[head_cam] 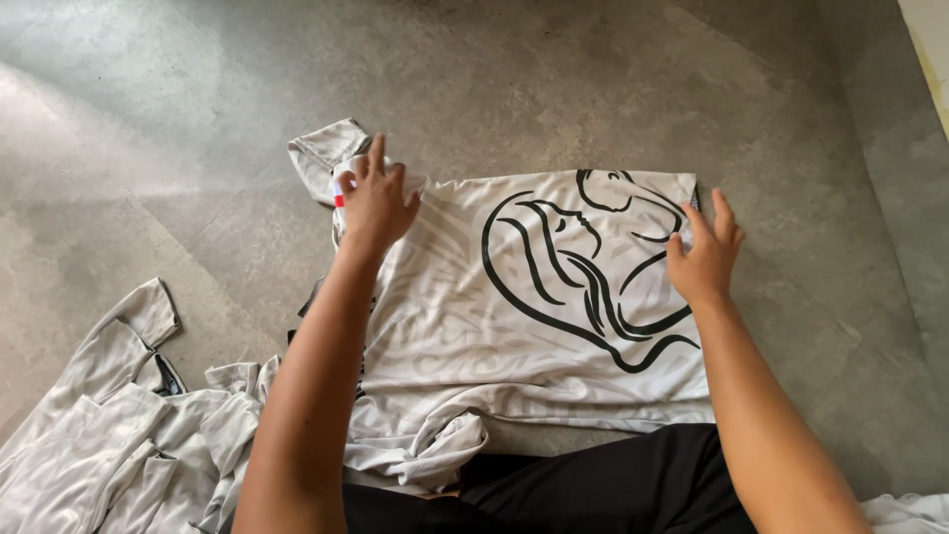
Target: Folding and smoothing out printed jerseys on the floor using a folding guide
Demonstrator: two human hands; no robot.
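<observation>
Nearest the person, black trousers point(613, 485) cross the bottom of the view, and the bunched hem of a pale grey patterned jersey point(465, 316) lies against them. Well below and to the left of the left hand, a heap of similar pale grey garments point(119, 435) lies crumpled on the grey concrete floor point(198, 119). The jersey is spread flat on the floor between the two hands, its large black line drawing point(583, 267) just left of the right hand. The right hand point(704, 255) lies open and flat on the jersey's right edge, fingers pointing away, gripping nothing. The left hand point(376, 203) presses open-palmed on the jersey's upper left corner, grasping nothing, with a sleeve point(326, 150) sticking out just beyond its fingertips.
</observation>
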